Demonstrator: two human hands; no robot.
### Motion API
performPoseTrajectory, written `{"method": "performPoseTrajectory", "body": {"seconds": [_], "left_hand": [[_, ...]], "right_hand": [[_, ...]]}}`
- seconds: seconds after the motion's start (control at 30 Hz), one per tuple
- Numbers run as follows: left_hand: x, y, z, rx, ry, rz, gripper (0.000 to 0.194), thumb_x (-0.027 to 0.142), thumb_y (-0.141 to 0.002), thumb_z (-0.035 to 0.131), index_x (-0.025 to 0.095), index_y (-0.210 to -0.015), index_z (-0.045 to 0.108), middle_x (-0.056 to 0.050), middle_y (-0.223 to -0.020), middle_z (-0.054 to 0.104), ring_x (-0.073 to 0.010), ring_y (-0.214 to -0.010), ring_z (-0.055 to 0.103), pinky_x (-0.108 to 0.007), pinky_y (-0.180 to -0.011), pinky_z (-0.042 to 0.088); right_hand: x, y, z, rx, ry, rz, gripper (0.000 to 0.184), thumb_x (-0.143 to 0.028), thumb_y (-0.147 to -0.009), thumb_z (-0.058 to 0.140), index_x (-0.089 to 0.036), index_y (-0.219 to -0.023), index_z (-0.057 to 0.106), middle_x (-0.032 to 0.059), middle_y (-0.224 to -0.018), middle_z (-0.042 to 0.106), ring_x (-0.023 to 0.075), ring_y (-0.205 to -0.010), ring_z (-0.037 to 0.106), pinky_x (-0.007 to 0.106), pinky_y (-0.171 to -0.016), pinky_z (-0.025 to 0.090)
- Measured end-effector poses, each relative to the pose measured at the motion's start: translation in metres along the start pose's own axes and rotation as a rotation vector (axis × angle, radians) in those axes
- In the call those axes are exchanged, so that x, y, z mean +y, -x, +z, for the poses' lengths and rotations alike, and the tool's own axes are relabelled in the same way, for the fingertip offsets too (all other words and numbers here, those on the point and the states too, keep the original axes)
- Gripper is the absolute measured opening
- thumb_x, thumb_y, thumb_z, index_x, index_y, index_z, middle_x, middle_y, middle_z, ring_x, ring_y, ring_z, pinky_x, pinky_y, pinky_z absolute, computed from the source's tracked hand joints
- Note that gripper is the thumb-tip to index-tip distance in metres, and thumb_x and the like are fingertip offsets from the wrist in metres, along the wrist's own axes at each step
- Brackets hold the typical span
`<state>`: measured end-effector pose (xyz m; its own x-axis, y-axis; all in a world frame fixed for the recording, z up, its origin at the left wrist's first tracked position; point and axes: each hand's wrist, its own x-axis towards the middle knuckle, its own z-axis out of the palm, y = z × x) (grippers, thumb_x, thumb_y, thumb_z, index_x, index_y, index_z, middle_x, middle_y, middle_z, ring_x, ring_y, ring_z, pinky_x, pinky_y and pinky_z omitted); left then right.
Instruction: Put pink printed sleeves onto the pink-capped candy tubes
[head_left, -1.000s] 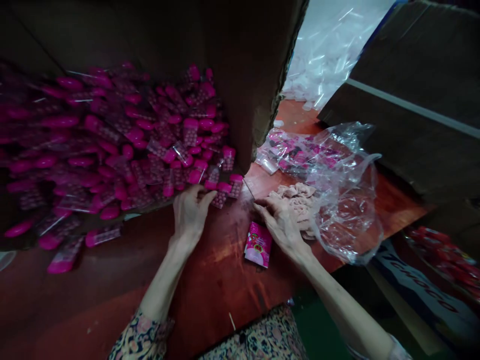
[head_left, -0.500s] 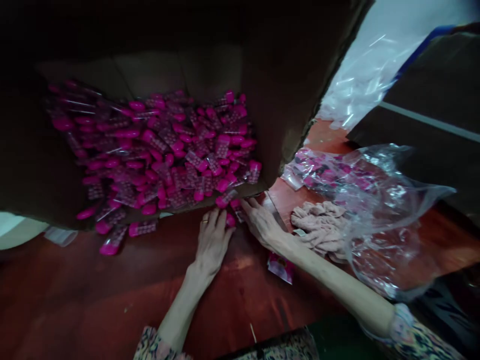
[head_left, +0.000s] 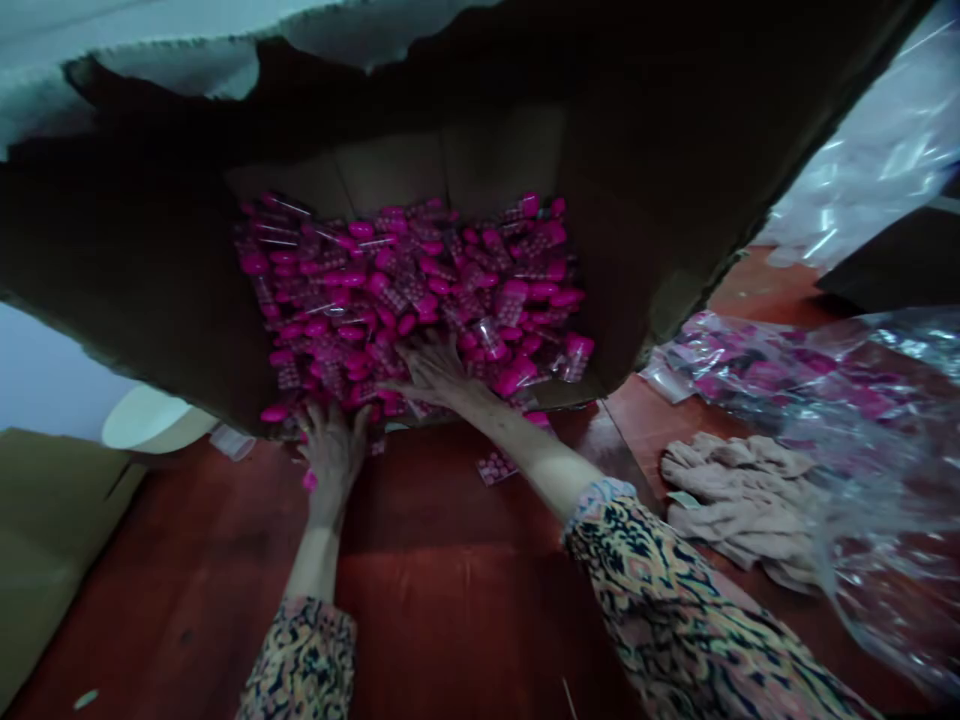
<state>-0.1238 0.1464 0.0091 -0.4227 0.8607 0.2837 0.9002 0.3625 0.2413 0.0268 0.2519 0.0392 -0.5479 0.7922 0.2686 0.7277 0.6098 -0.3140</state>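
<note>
Fingers of the left hand (head_left: pixel 331 455) spread over pink-capped containers (head_left: pixel 409 285) at the front edge of the carton (head_left: pixel 645 220) in the head view; those of the right hand (head_left: pixel 436 375) rest, loosely splayed, on the heap inside. Crumpled cloth (head_left: pixel 739 495) lies beside clear plastic (head_left: pixel 885 560).

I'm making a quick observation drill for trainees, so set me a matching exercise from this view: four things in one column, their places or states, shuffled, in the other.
Things
1. crumpled cloth
2. pink-capped containers
3. round dish
4. right hand

Places or states
A. mostly heaped inside the cardboard box
B. fingers spread, reaching in at the heap
C. pale, to the left of the box
D. on the red table, to the right of the box

Pairs: 1-D, 2-A, 3-C, 4-B
</note>
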Motion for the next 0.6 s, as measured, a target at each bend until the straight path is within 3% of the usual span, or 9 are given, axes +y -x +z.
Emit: {"method": "performPoseTrajectory", "body": {"seconds": [0.13, 0.23, 0.33, 0.4, 0.5, 0.6], "left_hand": [[0.036, 0.030, 0.009, -0.031, 0.037, 0.023, 0.061, 0.048, -0.086, 0.036, 0.003, -0.125, 0.045, -0.032, -0.133, 0.037, -0.0459, -0.125, 0.031, -0.065, -0.085, 0.037], [0.063, 0.051, 0.015, -0.084, 0.097, 0.106, 0.046, 0.035, -0.088, 0.036, 0.005, -0.117, 0.052, -0.028, -0.127, 0.045, -0.0400, -0.123, 0.038, -0.058, -0.086, 0.040], [0.076, 0.065, 0.016, -0.119, 0.163, 0.173, 0.040, 0.027, -0.084, 0.042, 0.002, -0.112, 0.055, -0.028, -0.122, 0.050, -0.0367, -0.118, 0.044, -0.051, -0.086, 0.043], [0.073, 0.069, 0.011, -0.135, 0.210, 0.215, 0.037, 0.028, -0.080, 0.050, 0.004, -0.107, 0.058, -0.025, -0.119, 0.053, -0.0337, -0.112, 0.050, -0.046, -0.086, 0.044], [0.050, 0.068, -0.007, -0.154, 0.282, 0.262, 0.031, 0.035, -0.075, 0.058, 0.013, -0.096, 0.064, -0.014, -0.103, 0.064, -0.0267, -0.096, 0.060, -0.038, -0.083, 0.047], [0.013, 0.055, -0.027, -0.085, 0.324, 0.198, 0.037, 0.043, -0.083, 0.045, 0.015, -0.100, 0.063, -0.011, -0.096, 0.066, -0.0249, -0.092, 0.061, -0.037, -0.083, 0.047]], "right_hand": [[0.006, 0.018, 0.008, -0.027, -0.006, -0.070, 0.059, -0.063, -0.076, 0.053, -0.017, -0.111, 0.062, 0.0128, -0.112, 0.065, 0.0333, -0.117, 0.046, 0.055, -0.100, 0.028], [0.012, 0.049, 0.004, -0.040, 0.007, -0.126, 0.046, -0.052, -0.080, 0.057, -0.022, -0.115, 0.060, 0.0085, -0.120, 0.062, 0.0270, -0.120, 0.045, 0.045, -0.103, 0.028], [0.013, 0.077, -0.001, -0.023, 0.034, -0.101, 0.051, -0.052, -0.082, 0.052, -0.021, -0.123, 0.055, 0.0131, -0.128, 0.055, 0.0328, -0.123, 0.040, 0.055, -0.102, 0.026], [0.011, 0.091, -0.005, -0.014, 0.049, -0.081, 0.057, -0.053, -0.083, 0.051, -0.016, -0.126, 0.052, 0.0181, -0.129, 0.053, 0.0381, -0.124, 0.037, 0.063, -0.098, 0.024], [0.005, 0.107, -0.011, -0.015, 0.057, -0.089, 0.055, -0.049, -0.083, 0.051, -0.015, -0.126, 0.052, 0.0201, -0.127, 0.052, 0.0403, -0.125, 0.034, 0.065, -0.096, 0.024], [0.000, 0.116, -0.017, -0.046, 0.044, -0.111, 0.056, -0.050, -0.080, 0.056, -0.014, -0.124, 0.054, 0.0206, -0.123, 0.054, 0.0402, -0.123, 0.035, 0.063, -0.095, 0.026]]}}
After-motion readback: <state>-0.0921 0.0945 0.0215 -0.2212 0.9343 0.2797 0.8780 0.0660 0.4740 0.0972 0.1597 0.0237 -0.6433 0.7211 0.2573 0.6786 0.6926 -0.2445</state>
